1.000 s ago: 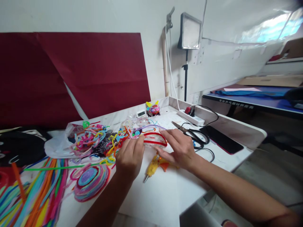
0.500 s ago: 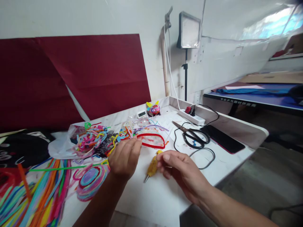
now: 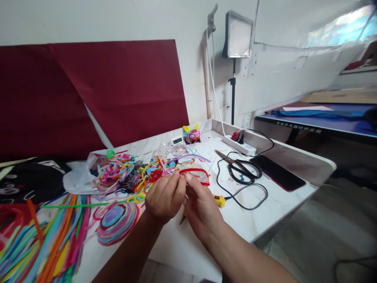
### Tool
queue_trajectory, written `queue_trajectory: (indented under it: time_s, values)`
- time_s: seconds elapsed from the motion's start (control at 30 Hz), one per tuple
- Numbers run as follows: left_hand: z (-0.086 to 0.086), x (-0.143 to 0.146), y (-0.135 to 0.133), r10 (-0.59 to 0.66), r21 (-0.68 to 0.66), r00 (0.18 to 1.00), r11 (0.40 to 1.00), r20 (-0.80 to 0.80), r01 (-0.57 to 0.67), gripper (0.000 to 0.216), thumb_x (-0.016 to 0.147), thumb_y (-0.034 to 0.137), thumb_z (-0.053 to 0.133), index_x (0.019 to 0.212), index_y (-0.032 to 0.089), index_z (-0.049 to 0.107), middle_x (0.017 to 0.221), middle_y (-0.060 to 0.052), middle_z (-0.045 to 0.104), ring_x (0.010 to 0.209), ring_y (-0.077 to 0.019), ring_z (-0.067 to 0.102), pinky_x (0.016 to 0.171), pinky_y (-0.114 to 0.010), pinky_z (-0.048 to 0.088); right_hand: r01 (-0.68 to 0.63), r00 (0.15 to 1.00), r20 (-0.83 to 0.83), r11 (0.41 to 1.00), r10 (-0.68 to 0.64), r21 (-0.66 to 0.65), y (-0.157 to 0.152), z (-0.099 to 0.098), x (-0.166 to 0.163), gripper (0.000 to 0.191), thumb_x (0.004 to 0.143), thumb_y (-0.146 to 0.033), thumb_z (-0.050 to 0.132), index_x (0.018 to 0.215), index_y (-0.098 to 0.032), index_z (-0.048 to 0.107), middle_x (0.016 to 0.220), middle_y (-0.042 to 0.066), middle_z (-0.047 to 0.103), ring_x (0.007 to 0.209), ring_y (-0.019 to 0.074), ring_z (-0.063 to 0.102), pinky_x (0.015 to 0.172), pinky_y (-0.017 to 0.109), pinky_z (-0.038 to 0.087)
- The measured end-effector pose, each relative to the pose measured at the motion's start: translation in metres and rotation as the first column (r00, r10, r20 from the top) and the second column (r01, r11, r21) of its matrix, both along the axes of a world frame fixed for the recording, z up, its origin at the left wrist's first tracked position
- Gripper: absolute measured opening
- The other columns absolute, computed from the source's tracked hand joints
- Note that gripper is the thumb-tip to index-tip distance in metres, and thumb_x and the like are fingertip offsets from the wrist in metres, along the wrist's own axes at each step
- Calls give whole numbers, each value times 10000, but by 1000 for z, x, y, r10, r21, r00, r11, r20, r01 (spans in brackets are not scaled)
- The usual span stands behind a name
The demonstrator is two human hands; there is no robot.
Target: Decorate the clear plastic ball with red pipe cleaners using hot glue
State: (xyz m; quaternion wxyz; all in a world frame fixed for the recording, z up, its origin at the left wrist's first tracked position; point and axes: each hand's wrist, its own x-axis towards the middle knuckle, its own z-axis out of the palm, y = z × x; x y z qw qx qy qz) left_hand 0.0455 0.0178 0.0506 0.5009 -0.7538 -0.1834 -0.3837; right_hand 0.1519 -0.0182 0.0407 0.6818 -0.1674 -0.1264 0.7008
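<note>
My left hand (image 3: 165,196) and my right hand (image 3: 200,204) meet over the white table (image 3: 259,220), fingertips pinched together at the near end of a clear half-round piece edged with a red pipe cleaner (image 3: 196,175). Both hands hold that piece just above the table. A yellow glue gun (image 3: 219,201) lies under my right hand, mostly hidden. A tangle of coloured pipe-cleaner scraps (image 3: 129,173) lies just beyond my left hand.
Black scissors (image 3: 240,167), a black cable (image 3: 250,192), a dark phone (image 3: 278,173) and a white power strip (image 3: 238,145) lie to the right. A coiled multicolour disc (image 3: 118,220) and long pipe cleaners (image 3: 44,243) lie at left. A small colourful figure (image 3: 191,135) stands at the back.
My right hand came back from the glue gun to the red-edged piece and pinched it beside my left hand. The piece is lifted slightly toward me.
</note>
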Motion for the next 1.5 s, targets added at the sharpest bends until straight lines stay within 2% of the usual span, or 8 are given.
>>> queue_trajectory:
  time_s: [0.17,0.33,0.53,0.67,0.83,1.0,1.23,1.5]
  values:
    - [1,4,-3,-46,5,999,999,-23,47,112,860,118,576,968,132,603,808,-99,754,738,-203,719,698,-303,547,62,992,-107,995,-71,-81,4,3,-2,174,596,-236,840,637,-161,688,664,-11,673,662,116,599,696,242,500]
    - [-3,6,-3,-61,-26,998,998,-22,61,140,872,137,557,991,156,629,834,-82,755,777,-201,722,728,-305,527,92,989,-103,987,-106,-129,5,4,-1,179,609,-217,820,643,-139,663,634,-14,647,623,110,586,621,230,496]
    - [-9,7,-2,-92,-37,996,995,-11,92,159,869,135,556,989,163,656,856,-89,758,810,-212,721,746,-313,499,105,985,-114,973,-131,-207,10,3,-1,181,635,-227,794,706,-133,657,668,11,672,647,124,615,614,229,504]
    - [-9,9,-2,-79,-22,996,997,-33,79,132,854,126,578,940,159,673,854,-95,762,822,-221,722,752,-320,486,125,981,-112,963,-156,-239,15,2,-1,161,619,-191,787,651,-127,643,610,6,656,591,114,601,581,219,504]
    - [-6,13,-5,-38,-20,997,999,-61,37,129,859,124,569,889,175,684,847,-88,771,845,-231,725,760,-331,461,142,974,-141,961,-178,-237,18,2,1,173,578,-166,792,601,-135,623,552,-17,627,527,92,566,506,191,474]
    - [-9,19,-8,-18,-104,1000,994,-2,18,169,866,148,575,993,210,669,985,-91,766,961,-240,709,815,-344,421,193,970,-103,955,-221,-227,19,10,8,194,566,-161,796,583,-144,603,541,-33,612,531,84,570,523,183,484]
    - [-9,29,-16,5,-189,997,982,78,10,296,819,155,617,1115,142,612,1132,-164,713,1059,-274,670,860,-364,404,216,956,-168,964,-242,-157,21,15,16,191,578,-149,783,596,-144,593,528,-44,608,513,73,571,515,169,480]
    - [3,36,-36,-2,-177,995,984,97,19,298,785,139,644,1082,129,626,1105,-141,728,1088,-290,639,897,-409,392,256,957,-111,959,-269,-122,19,19,27,204,570,-182,800,607,-144,603,538,-39,615,504,81,557,487,186,465]
